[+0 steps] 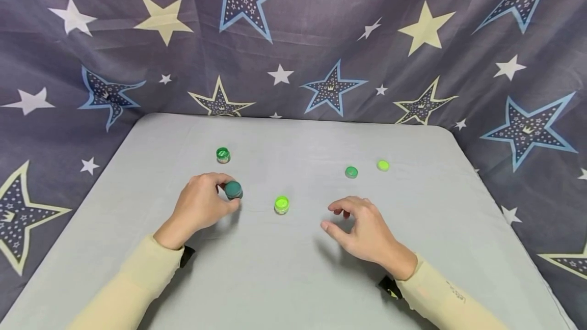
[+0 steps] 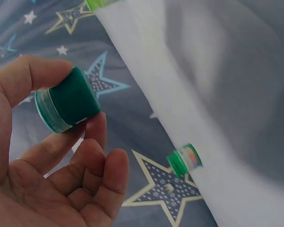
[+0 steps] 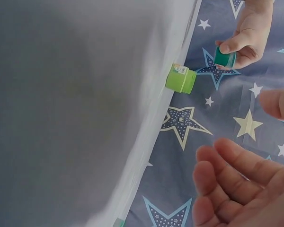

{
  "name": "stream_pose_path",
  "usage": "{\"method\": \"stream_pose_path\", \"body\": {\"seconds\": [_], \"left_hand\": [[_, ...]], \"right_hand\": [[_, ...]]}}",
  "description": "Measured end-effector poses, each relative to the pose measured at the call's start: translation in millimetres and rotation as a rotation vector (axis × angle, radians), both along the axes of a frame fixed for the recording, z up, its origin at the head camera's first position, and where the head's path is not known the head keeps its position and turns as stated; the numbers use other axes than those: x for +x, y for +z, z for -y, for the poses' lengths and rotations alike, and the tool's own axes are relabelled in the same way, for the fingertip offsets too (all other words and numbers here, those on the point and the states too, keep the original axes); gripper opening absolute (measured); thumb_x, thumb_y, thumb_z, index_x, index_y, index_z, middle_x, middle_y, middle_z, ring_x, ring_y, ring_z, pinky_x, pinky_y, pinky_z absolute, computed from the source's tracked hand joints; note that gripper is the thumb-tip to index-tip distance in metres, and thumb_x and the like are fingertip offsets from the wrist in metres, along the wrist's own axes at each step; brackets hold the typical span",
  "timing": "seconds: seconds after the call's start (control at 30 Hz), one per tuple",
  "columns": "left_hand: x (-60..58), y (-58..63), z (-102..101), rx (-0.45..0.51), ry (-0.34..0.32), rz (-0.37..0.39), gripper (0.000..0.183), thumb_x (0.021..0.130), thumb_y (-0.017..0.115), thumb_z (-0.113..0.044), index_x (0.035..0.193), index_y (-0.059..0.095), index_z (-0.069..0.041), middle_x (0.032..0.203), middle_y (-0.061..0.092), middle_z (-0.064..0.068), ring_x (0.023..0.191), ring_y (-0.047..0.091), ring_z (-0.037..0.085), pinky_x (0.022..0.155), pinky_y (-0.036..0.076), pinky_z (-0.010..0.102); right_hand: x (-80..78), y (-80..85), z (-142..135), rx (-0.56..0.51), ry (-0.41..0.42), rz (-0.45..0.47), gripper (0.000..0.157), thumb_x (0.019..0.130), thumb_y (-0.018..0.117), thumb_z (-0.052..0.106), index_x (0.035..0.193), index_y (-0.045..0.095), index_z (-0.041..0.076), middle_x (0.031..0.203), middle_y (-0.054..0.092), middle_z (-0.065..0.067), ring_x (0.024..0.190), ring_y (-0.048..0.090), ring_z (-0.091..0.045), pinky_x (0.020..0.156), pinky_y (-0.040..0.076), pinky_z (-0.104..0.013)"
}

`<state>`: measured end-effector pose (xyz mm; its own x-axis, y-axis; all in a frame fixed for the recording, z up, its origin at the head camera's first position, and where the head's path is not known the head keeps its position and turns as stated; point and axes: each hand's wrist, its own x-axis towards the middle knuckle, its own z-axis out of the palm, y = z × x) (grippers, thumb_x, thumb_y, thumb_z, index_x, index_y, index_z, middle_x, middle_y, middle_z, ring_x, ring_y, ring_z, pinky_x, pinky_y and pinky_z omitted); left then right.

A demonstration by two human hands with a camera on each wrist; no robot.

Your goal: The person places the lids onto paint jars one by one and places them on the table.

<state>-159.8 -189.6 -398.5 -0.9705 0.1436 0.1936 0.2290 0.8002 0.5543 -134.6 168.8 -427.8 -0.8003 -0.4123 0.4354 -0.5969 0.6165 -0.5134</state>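
Note:
My left hand (image 1: 229, 196) pinches a small dark green capped jar (image 1: 233, 190) between thumb and fingers, just above the grey table (image 1: 293, 284). The left wrist view shows that jar (image 2: 68, 100) lying sideways in the hand's grip. My right hand (image 1: 337, 219) hovers over the table with fingers loosely curled and holds nothing. Between the hands stands a light green jar (image 1: 282, 204), also visible in the right wrist view as the light green jar (image 3: 181, 78). A green-capped jar (image 1: 222, 155) stands beyond the left hand.
Two loose lids lie beyond the right hand: a green lid (image 1: 351, 171) and a light green lid (image 1: 382, 165). A star-patterned cloth (image 1: 321, 39) hangs behind and around the table. The table's rounded corners lie far left and far right.

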Motion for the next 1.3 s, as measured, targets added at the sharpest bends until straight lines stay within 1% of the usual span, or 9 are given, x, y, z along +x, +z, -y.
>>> {"method": "stream_pose_path", "body": {"seconds": [0.17,0.33,0.5,0.63,0.77,0.9,1.1,1.3], "left_hand": [[-7.3,-2.6,12,-0.028,0.037,0.075,0.02,0.078,0.082,-0.017,0.098,0.078,-0.015,0.09,0.07,0.002,0.07,0.056,0.019,0.062,0.044,0.034],[-15.6,-5.1,23,-0.055,0.064,0.11,0.027,0.079,0.084,-0.021,0.103,0.078,-0.01,0.093,0.071,0.006,0.079,0.062,0.024,0.066,0.047,0.036],[-23.5,-10.0,34,-0.085,0.089,0.168,0.031,0.079,0.084,-0.021,0.106,0.076,-0.007,0.094,0.071,0.009,0.084,0.063,0.028,0.07,0.05,0.041],[-30.2,-15.6,44,-0.125,0.11,0.211,0.036,0.081,0.083,-0.021,0.11,0.074,-0.004,0.1,0.071,0.015,0.089,0.064,0.033,0.075,0.051,0.046],[-35.4,-19.2,53,-0.158,0.117,0.23,0.04,0.081,0.083,-0.021,0.114,0.072,0.0,0.106,0.07,0.021,0.094,0.064,0.037,0.077,0.051,0.049],[-38.0,-19.1,58,-0.167,0.111,0.25,0.04,0.081,0.083,-0.019,0.114,0.071,0.002,0.106,0.069,0.022,0.093,0.064,0.038,0.076,0.051,0.05],[-39.7,-19.5,61,-0.178,0.098,0.263,0.039,0.08,0.084,-0.016,0.111,0.071,0.004,0.103,0.069,0.022,0.09,0.064,0.038,0.075,0.052,0.05],[-40.9,-20.3,62,-0.205,0.096,0.265,0.042,0.079,0.084,-0.017,0.112,0.071,0.004,0.105,0.069,0.024,0.093,0.064,0.041,0.076,0.052,0.052]], "right_hand": [[-1.3,-1.0,-5,0.016,-0.021,-0.035,0.03,0.084,0.083,0.033,0.102,0.076,0.011,0.101,0.074,0.001,0.087,0.066,-0.02,0.079,0.049,-0.039],[-2.6,-1.8,-10,0.034,-0.033,-0.062,0.032,0.084,0.083,0.035,0.103,0.075,0.011,0.104,0.074,-0.001,0.096,0.067,-0.02,0.084,0.049,-0.043],[-3.8,-3.2,-14,0.058,-0.042,-0.069,0.034,0.084,0.082,0.036,0.103,0.075,0.01,0.104,0.073,-0.002,0.1,0.066,-0.02,0.089,0.048,-0.046],[-4.3,-3.7,-17,0.075,-0.055,-0.062,0.036,0.084,0.082,0.037,0.104,0.075,0.007,0.104,0.073,-0.003,0.101,0.066,-0.022,0.092,0.047,-0.048],[-4.5,-3.9,-21,0.088,-0.081,-0.057,0.039,0.083,0.083,0.038,0.104,0.075,0.006,0.104,0.073,-0.004,0.101,0.066,-0.024,0.091,0.047,-0.049],[-5.2,-4.5,-23,0.102,-0.106,-0.048,0.039,0.083,0.082,0.039,0.104,0.075,0.006,0.105,0.073,-0.003,0.102,0.066,-0.025,0.09,0.047,-0.05],[-5.6,-4.9,-24,0.111,-0.12,-0.031,0.039,0.084,0.082,0.04,0.104,0.076,0.007,0.105,0.073,-0.002,0.102,0.065,-0.024,0.09,0.046,-0.049],[-5.5,-5.0,-23,0.117,-0.123,-0.023,0.04,0.083,0.082,0.042,0.104,0.076,0.008,0.105,0.073,-0.002,0.103,0.066,-0.024,0.089,0.046,-0.048]]}}
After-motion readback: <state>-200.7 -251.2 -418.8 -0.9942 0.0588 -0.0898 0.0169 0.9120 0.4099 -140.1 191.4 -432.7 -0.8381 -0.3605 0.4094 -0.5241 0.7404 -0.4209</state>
